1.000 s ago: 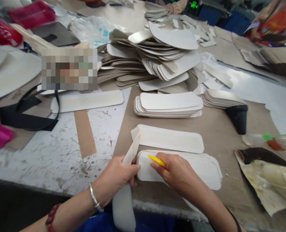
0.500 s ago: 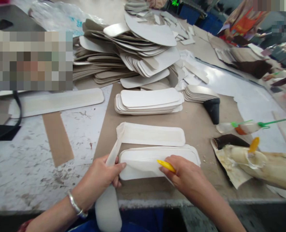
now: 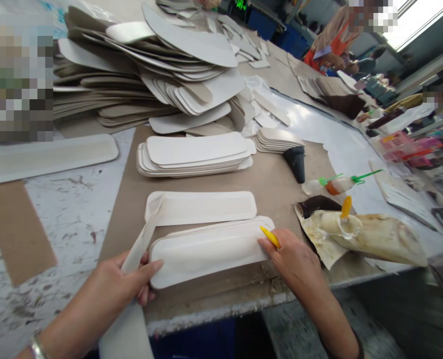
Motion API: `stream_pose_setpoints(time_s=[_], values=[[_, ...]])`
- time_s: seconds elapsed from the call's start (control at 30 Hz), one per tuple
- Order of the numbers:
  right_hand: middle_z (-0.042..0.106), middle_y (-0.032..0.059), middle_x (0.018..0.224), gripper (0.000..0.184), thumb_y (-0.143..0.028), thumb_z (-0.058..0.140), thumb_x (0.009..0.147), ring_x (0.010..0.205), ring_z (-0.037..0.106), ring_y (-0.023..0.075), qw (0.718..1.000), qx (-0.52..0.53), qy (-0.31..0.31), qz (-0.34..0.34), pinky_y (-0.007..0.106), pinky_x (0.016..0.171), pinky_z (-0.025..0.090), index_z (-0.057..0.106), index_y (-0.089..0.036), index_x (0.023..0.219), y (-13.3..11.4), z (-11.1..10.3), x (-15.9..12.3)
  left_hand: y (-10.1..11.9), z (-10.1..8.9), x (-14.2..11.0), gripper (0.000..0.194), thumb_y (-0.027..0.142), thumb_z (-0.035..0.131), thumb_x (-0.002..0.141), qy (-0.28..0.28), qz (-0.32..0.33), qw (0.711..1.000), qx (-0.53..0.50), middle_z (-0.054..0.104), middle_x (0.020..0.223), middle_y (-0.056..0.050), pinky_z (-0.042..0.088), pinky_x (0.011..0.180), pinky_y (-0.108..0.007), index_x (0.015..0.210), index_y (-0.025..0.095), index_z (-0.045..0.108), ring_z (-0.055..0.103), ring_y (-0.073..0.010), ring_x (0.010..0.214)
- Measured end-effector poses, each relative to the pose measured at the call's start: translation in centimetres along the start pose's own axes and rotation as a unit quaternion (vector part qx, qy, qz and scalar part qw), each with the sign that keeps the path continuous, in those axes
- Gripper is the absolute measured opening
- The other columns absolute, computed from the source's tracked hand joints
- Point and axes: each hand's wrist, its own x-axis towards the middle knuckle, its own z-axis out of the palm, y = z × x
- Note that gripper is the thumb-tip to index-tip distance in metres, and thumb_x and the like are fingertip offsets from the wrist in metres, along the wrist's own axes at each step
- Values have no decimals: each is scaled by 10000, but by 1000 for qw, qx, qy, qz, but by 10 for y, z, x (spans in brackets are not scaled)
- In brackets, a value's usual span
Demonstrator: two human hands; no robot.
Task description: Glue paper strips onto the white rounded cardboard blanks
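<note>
A long white rounded panel (image 3: pixel 210 254) lies on similar panels near the table's front edge, slightly tilted up to the right. My left hand (image 3: pixel 131 279) is closed around a pale flexible strip (image 3: pixel 142 239), its thumb pressing on the panel's left end. The strip runs from the left end of another white panel (image 3: pixel 210 207) behind, through my hand, and down past the table edge. My right hand (image 3: pixel 296 259) grips a small yellow plastic spreader (image 3: pixel 269 236), its fingers at the right end of the front panel.
Behind are a neat stack of white panels (image 3: pixel 197 152) and a large pile of grey-white sheets (image 3: pixel 191 55). To the right are a black cone-shaped piece (image 3: pixel 295 163), small bottles with green tips (image 3: pixel 337 185), and a glue-smeared container (image 3: pixel 386 237) with a yellow tool (image 3: pixel 345 206). A co-worker (image 3: pixel 330 45) stands far right.
My right hand with the yellow spreader has moved from the panel's middle to its right end. The front panel is now tilted up to the right. The whole view has shifted rightward.
</note>
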Motion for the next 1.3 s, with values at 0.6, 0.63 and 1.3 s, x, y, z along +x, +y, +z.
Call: stream_pose_setpoints(time_s=[0.6, 0.63, 1.3], values=[[623, 39, 834, 168, -288, 460, 900, 734, 606, 200, 999, 13, -35, -26, 279, 536, 308, 573, -206, 807, 6, 10, 15, -5, 0, 6, 283, 479, 638, 597, 29, -25, 997, 66, 516, 323, 30, 418, 496, -253, 552, 224, 526, 552, -181, 436], [623, 39, 817, 176, -316, 471, 894, 706, 608, 207, 1000, -4, -25, -18, 284, 520, 302, 571, -209, 796, 6, 10, 14, -4, 1, 6, 286, 482, 633, 593, 26, -27, 997, 70, 518, 323, 29, 409, 490, -252, 550, 224, 519, 550, -182, 436], [655, 63, 762, 363, -504, 484, 786, 719, 602, 218, 918, 349, 168, 91, 313, 644, 460, 645, -186, 855, 21, 15, -25, -13, 3, 3, 660, 498, 688, 527, 51, 48, 996, -47, 545, 343, 52, 418, 540, -286, 1047, 133, 512, 551, -185, 433]])
